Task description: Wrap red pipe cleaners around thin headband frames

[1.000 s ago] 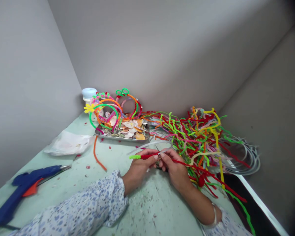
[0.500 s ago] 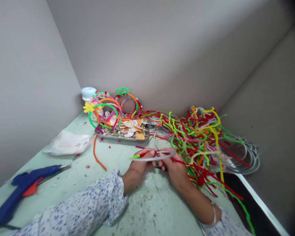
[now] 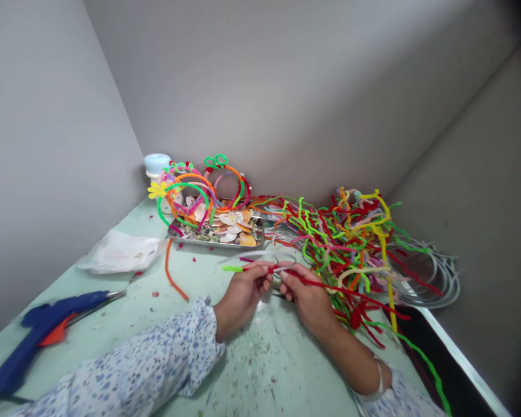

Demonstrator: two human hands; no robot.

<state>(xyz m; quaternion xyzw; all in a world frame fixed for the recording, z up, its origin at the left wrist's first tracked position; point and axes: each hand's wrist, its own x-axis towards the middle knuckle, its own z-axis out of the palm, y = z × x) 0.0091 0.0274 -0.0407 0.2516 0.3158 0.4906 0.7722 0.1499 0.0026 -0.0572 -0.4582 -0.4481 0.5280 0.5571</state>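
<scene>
Over the table, my left hand (image 3: 243,294) pinches a thin grey-white headband (image 3: 283,267). A bright green pipe-cleaner wrap (image 3: 233,269) covers the end poking out left of my fingers, with red beside it at the fingertips. Close on the right, my right hand (image 3: 309,298) is closed, thumb and finger on a red pipe cleaner (image 3: 351,288) where it meets the band. The long loose part of that pipe cleaner trails off to the right. Part of the band blurs against the pale table, and my fingers hide some of the wrap.
A metal tray (image 3: 217,244) holds shells, with finished colourful headbands (image 3: 191,180) leaning on it. Pipe cleaners (image 3: 330,231) pile up on the right, beside coiled grey bands (image 3: 447,284). At left lie a blue glue gun (image 3: 65,308), a plastic bag (image 3: 121,252) and an orange pipe cleaner (image 3: 168,267).
The headband has turned in my fingers: its green end now points further left and higher. The red pipe cleaner's loose end has swung up and slightly left.
</scene>
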